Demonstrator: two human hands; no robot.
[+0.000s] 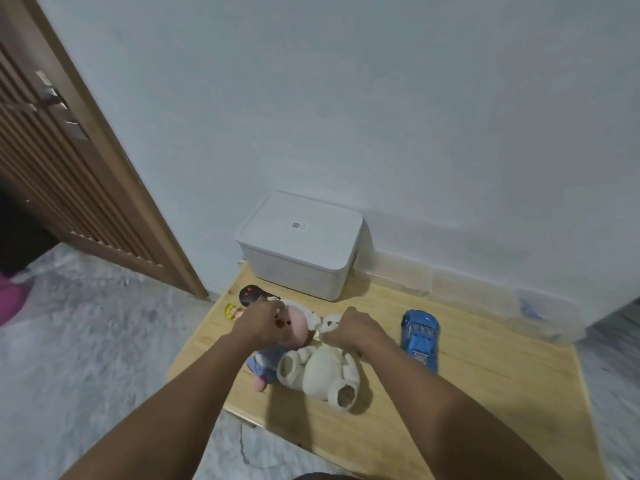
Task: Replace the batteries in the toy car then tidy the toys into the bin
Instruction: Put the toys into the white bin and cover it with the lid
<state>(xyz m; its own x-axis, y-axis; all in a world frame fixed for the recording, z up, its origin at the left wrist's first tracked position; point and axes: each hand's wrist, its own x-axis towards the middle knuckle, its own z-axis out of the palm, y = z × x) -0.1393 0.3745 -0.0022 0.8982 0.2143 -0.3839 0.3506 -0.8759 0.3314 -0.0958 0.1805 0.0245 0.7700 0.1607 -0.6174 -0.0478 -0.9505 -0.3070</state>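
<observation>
**Both hands on the soft toys, car off to my right**

My left hand (265, 322) grips the pink-headed doll (294, 325), fingers curled round its head. My right hand (353, 329) is closed at the neck of the cream teddy bear (318, 370), fingers curled on it just under its small head; the bear lies on its back on the wooden bench (467, 393), legs toward me. The two toys touch between my hands. The blue toy car (420, 336) sits on the bench just right of my right hand, untouched. Beyond my left fingers lie a black remote (251, 294) and a small yellow figure (232, 311). Farther ahead, against the wall, stands the white bin (301, 261) with its lid on.
</observation>
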